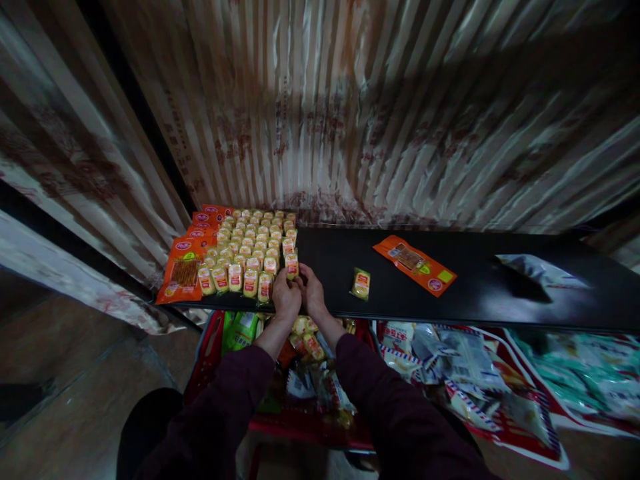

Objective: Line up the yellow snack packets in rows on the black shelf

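My left hand (287, 298) and my right hand (311, 292) meet at the shelf's front edge, both closed around the lower part of a small yellow packaged snack cake (291, 265). This packet stands upright at the right end of the rows; my fingers partly cover it. Directly left are several tight rows of matching snack cakes (250, 257), filling the shelf from front to back. A single snack cake packet (361, 284) lies apart to the right of my hands.
Orange snack bags (183, 267) overlap at the black shelf's (330, 260) left end. Another orange bag (415, 265) and a silvery packet (543, 272) lie farther right. Below are a red basket (205, 353) of mixed snacks and more filled baskets (560, 450). A patterned curtain (320, 120) hangs behind.
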The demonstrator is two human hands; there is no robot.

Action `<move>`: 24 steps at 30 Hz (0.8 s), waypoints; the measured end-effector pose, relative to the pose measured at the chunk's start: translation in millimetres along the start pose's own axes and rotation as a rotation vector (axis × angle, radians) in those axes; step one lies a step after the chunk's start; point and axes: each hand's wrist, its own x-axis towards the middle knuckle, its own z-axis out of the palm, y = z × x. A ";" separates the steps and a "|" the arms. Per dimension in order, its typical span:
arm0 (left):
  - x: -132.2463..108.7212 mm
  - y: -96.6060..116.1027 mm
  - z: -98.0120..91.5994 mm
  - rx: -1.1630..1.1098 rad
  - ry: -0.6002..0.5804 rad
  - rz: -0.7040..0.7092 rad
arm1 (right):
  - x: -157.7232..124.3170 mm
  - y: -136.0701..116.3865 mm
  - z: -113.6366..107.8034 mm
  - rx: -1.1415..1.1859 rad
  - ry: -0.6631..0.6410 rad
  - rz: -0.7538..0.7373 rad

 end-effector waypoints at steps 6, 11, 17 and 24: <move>9.3 -0.8 7.4 0.013 0.012 0.025 | 11.3 5.4 4.0 0.005 0.017 0.006; 16.9 -5.8 14.3 0.008 0.000 0.024 | 18.1 11.8 8.0 0.004 0.013 0.010; 22.8 -8.8 19.8 0.006 0.007 0.036 | 24.2 13.9 9.4 -0.030 0.024 -0.008; 26.3 -6.5 24.1 -0.007 -0.009 0.023 | 26.2 9.0 7.7 -0.144 0.012 -0.028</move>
